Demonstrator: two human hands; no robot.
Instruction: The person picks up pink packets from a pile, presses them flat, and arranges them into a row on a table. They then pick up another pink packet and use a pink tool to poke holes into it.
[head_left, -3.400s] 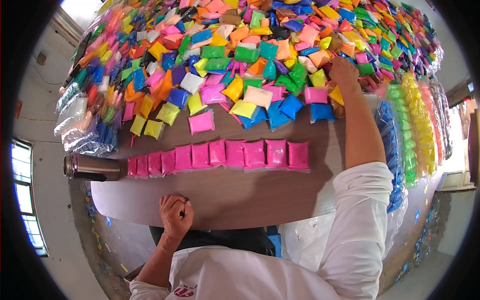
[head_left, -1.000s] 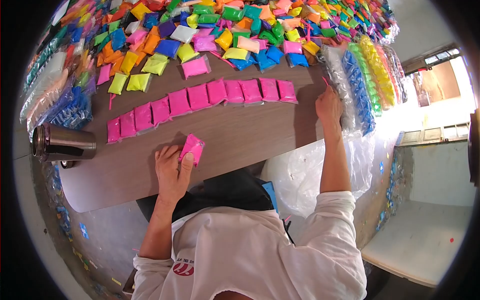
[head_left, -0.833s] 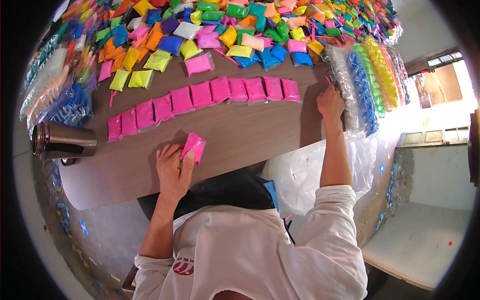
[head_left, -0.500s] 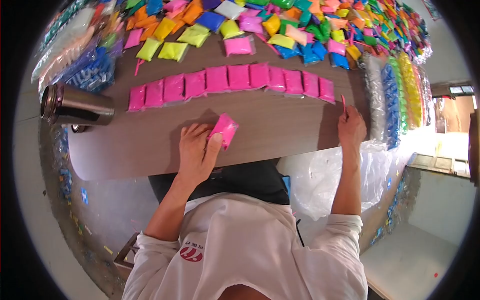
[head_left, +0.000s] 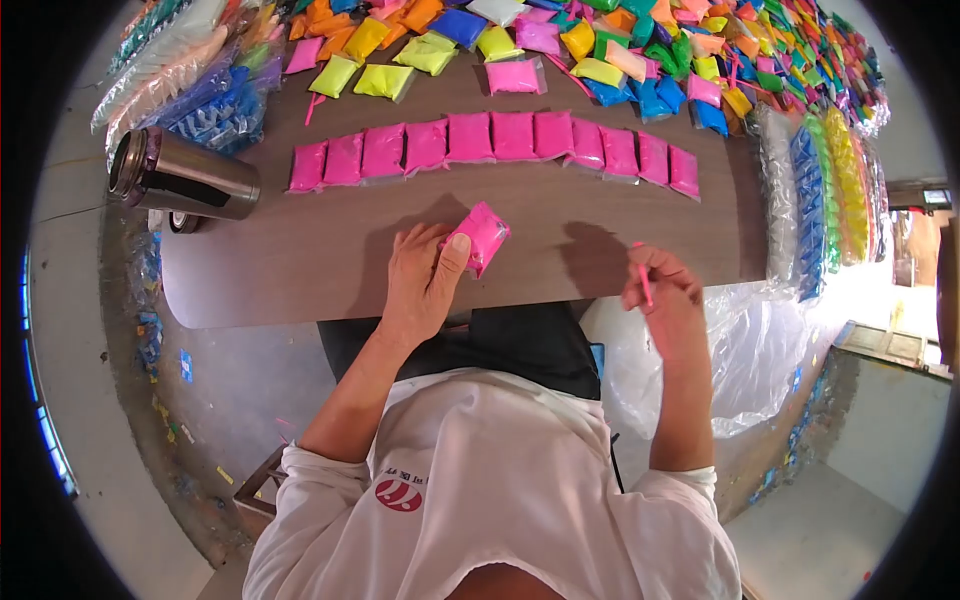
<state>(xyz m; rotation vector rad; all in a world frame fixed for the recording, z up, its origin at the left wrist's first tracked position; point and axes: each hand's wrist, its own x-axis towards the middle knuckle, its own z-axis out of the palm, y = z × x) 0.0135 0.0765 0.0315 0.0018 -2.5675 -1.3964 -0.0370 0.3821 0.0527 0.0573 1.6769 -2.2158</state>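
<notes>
My left hand (head_left: 418,285) is closed on a pink packet (head_left: 487,238), thumb on top, above the near part of the table. The packet is tilted, one corner pointing up. Between the fingers of my right hand (head_left: 672,310) is a thin pink stick (head_left: 644,284), held to the right of the packet and apart from it. Beyond both hands lies a curved row of several pink packets (head_left: 470,138), set side by side in clear wrapping.
A steel flask (head_left: 200,172) lies on its side at the left of the brown table (head_left: 370,215). Loose coloured packets (head_left: 425,52) are heaped at the back. Bagged strips (head_left: 808,200) line the right edge. A clear plastic sheet (head_left: 740,370) hangs below the table.
My right hand has lifted from the table's right side and moved left with the pink stick, nearer the held packet. My left hand still grips its packet. The whole view has shifted slightly.
</notes>
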